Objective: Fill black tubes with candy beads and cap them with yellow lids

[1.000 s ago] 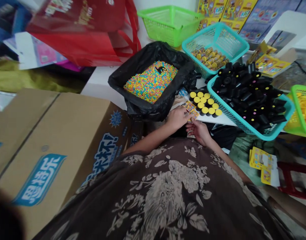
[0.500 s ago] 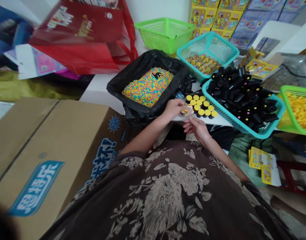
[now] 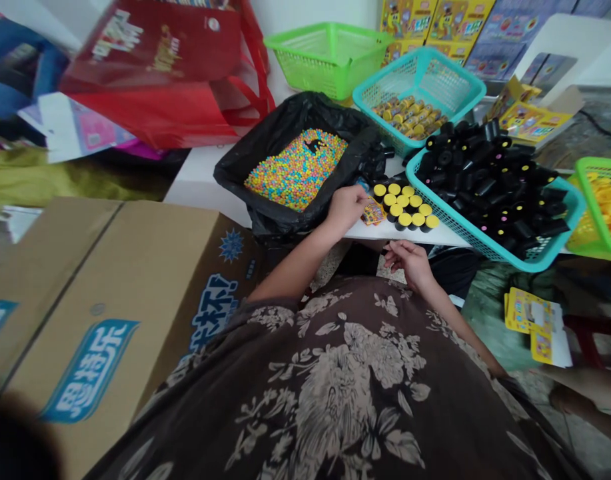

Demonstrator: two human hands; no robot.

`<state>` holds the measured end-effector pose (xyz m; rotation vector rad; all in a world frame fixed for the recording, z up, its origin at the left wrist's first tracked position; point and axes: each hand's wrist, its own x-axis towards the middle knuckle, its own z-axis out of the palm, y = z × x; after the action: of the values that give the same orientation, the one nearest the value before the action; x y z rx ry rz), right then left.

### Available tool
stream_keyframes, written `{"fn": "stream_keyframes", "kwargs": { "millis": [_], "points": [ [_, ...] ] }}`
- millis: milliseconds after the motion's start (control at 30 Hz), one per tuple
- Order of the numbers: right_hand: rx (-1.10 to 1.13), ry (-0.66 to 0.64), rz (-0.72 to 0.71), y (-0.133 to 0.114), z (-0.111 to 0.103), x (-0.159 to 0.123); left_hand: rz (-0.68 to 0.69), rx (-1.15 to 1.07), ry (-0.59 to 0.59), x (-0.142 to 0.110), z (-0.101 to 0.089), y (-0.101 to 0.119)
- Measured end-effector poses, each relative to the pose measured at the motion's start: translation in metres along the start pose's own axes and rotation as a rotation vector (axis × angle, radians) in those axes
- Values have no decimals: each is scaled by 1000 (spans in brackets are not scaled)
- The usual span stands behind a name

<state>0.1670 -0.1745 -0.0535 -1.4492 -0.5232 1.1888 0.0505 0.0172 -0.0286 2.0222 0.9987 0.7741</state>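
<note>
My left hand rests at the white table's front edge, fingers pinched on a small yellow printed sticker. Just right of it stands a cluster of black tubes with yellow caps. My right hand hangs below the table edge, fingers loosely curled, and nothing shows in it. A black bag full of small coloured candy beads lies behind my left hand.
A teal basket of black tubes sits at right, with another teal basket of labelled tubes and a green basket behind. A green basket of yellow rings is far right. Cardboard boxes stand at left, a red bag beyond.
My left hand lifted the sticker away from my right hand toward the capped tubes. My right hand dropped back below the table edge.
</note>
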Motion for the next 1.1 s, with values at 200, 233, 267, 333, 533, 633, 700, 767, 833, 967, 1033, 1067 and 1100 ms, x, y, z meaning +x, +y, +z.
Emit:
{"fn": "stream_keyframes", "kwargs": {
  "millis": [200,233,267,333,533,633,700,767,833,967,1033,1067,1100],
  "points": [
    [-92,148,-332,-14,-3,-6,57,-153,-126,-25,-6,26],
    [-101,155,-383,-17,-3,-8,64,-209,-195,-31,-5,31],
    [-109,147,-419,-20,-4,-9,68,-269,-270,-37,-3,35],
    [-124,118,-438,-25,-6,-11,56,-378,-396,-47,1,42],
    [26,252,-349,-19,-5,-12,-220,-599,-378,-69,15,49],
    [71,275,-326,-14,0,-12,-276,-623,-403,-78,25,48],
    [48,245,-313,-12,1,-10,-298,-621,-361,-82,30,45],
    [-38,250,-353,-11,-3,-7,-318,-606,-298,-83,32,40],
    [-241,326,-488,-13,-8,-1,-310,-576,-259,-83,29,34],
    [-881,450,-709,-20,-12,13,-229,-489,-198,-84,20,22],
    [-1139,417,-696,-25,-9,18,-196,-454,-174,-86,16,18],
    [-1237,385,-680,-28,-7,20,-180,-440,-164,-87,14,16],
    [-1315,348,-664,-30,-5,23,-160,-424,-158,-88,12,15]
  ]
}}
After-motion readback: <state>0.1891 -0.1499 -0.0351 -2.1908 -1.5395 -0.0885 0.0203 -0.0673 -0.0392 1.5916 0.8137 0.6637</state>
